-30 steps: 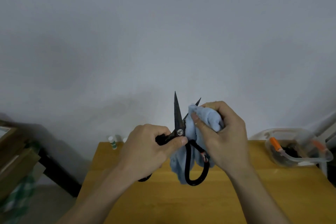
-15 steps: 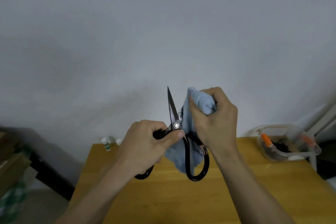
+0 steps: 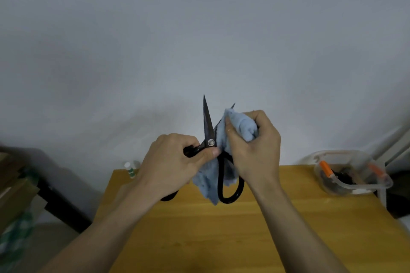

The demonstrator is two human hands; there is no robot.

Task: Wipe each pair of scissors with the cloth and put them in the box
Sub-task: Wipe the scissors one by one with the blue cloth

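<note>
Black scissors [image 3: 209, 126] open, upright; blue cloth [image 3: 241, 126] wrapping blade.

The left hand [image 3: 175, 162] grips black scissors [image 3: 208, 131] near the pivot, blades apart and pointing up. The right hand [image 3: 255, 148] pinches a blue cloth [image 3: 241, 126] around one blade. A clear box [image 3: 346, 186] sits at the worktop's [image 3: 221, 239] far right corner.

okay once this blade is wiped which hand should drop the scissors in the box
Left, probably. The left hand already grips the scissors by the handle, while the right hand is bunched around the cloth. The box sits far right, so it means reaching across.
</note>
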